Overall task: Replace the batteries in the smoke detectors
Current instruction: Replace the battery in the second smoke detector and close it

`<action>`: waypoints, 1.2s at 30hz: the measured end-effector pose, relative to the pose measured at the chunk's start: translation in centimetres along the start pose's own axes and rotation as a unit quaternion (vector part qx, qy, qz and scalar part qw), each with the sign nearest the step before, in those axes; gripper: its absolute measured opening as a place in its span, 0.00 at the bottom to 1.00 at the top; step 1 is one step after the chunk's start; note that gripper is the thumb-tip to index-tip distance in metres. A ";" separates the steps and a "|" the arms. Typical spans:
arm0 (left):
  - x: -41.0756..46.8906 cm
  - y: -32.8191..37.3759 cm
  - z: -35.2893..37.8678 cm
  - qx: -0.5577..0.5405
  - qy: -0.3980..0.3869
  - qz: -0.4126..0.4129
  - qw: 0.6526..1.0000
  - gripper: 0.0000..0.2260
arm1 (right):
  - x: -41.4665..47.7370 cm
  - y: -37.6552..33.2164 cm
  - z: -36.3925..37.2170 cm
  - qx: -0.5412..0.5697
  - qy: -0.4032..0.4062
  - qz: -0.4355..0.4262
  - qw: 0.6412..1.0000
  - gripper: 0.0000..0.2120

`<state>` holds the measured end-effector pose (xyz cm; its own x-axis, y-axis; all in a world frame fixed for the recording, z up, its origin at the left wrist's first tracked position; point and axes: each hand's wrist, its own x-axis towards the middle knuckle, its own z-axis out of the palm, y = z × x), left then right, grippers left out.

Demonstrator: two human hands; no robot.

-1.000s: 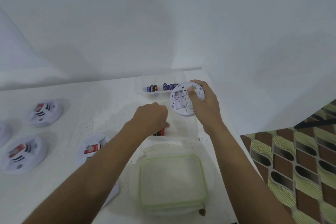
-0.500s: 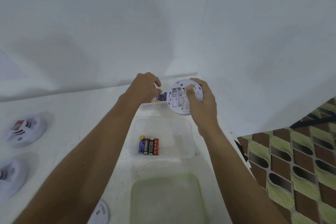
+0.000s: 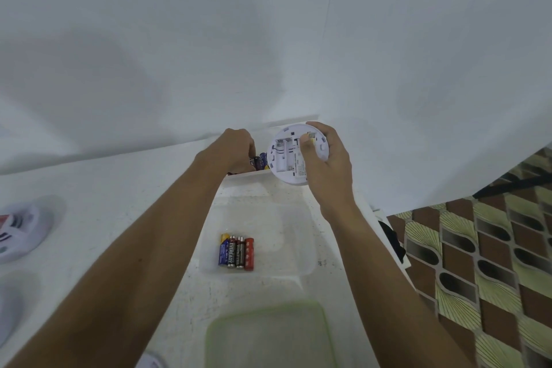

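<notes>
The right hand [image 3: 327,167] holds the smoke detector [image 3: 283,158] above the far end of the counter [image 3: 104,203]. The back side of the detector is toward the camera, the fingers are curled round its rim, and the thumb presses on the back beside the battery bay, which looks empty. The left hand [image 3: 236,148] reaches down into the far tray [image 3: 254,174] among the loose batteries [image 3: 260,159]. Its fingers are curled, but I cannot tell if they already pinch one. The detector seems to be a light, stiff plastic shell, so a grip on the rim should be enough, keeping away from any thin contacts in the bay. A battery is small, smooth and round and may roll or slip, so it is best pinched at the middle of its body. Four used-looking batteries [image 3: 237,251] lie side by side in the near tray [image 3: 309,248]
</notes>
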<state>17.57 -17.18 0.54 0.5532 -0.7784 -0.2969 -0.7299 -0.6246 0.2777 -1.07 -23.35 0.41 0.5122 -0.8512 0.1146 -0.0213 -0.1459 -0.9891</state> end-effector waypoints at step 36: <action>-8.3 3.9 5.8 -0.196 0.401 0.203 0.871 0.14 | -1.8 1.0 0.5 0.064 0.042 0.011 0.997 0.08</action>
<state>7.79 -12.78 -1.23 0.4986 -0.6355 0.5896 -0.8250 -0.1390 0.5479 -1.61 -21.73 -0.88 0.4393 -0.8934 0.0939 0.0795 -0.0654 -0.9947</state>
